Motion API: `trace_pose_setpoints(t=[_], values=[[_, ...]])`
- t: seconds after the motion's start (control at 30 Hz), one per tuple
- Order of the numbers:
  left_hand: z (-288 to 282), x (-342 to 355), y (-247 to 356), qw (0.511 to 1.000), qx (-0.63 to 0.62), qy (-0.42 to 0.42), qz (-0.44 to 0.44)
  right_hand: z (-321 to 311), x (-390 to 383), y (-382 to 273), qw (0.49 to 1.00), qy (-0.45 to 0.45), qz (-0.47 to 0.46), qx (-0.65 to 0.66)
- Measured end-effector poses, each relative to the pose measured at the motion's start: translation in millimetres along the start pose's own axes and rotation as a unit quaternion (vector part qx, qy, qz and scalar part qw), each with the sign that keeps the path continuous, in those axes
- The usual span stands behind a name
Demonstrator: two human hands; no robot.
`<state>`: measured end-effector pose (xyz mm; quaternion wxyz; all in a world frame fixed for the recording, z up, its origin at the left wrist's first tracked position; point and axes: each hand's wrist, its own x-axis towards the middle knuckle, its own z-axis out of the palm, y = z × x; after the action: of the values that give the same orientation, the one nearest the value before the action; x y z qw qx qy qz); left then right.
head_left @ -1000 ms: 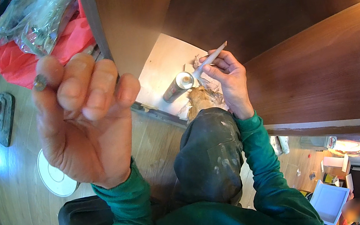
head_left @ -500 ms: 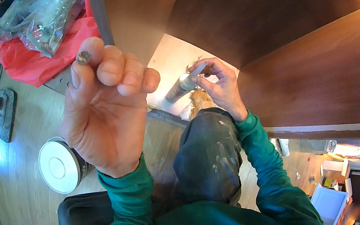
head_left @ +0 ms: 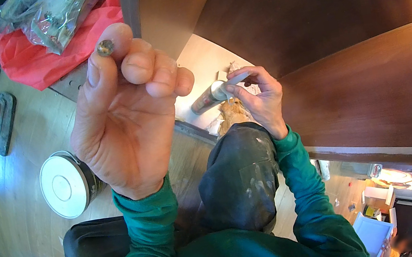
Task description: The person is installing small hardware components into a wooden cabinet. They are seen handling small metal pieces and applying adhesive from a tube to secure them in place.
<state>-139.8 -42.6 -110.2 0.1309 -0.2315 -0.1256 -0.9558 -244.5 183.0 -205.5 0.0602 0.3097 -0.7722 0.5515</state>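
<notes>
Raised close to the camera, my left hand (head_left: 126,112) has its palm turned toward me. Its thumb and forefinger pinch a small, dark, roundish piece (head_left: 105,48), too small to name; the other fingers curl loosely. My right hand (head_left: 264,101) is closed around the pale pointed nozzle (head_left: 236,79) of a sealant tube (head_left: 205,101). This tube leans inside a brown wooden cabinet, over its light base panel (head_left: 195,67). Some crumpled brown and white scraps (head_left: 231,113) lie beside it, partly hidden by my knee.
Dark brown cabinet panels (head_left: 364,89) enclose the right side. On the left floor stands a bucket with a white lid (head_left: 62,187). A red bag (head_left: 33,54) and clear plastic (head_left: 50,24) lie at upper left. An opened box and a white tray (head_left: 373,234) are at lower right.
My left hand has shifted slightly up and right, still pinching the small piece. The right hand and nozzle have moved a little to the right.
</notes>
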Motion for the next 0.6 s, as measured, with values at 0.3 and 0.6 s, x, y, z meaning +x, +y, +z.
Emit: trace_pose_setpoints(t=[0.3, 0.6], values=[[-6, 2, 1, 1.0, 0.003, -0.012, -0.005, 2, 0, 3, 0.999, -0.017, 0.009, -0.03], [-7, 3, 0, 1.0, -0.009, -0.005, -0.006, -1, -4, 15, 1.0, -0.008, -0.015, 0.01]])
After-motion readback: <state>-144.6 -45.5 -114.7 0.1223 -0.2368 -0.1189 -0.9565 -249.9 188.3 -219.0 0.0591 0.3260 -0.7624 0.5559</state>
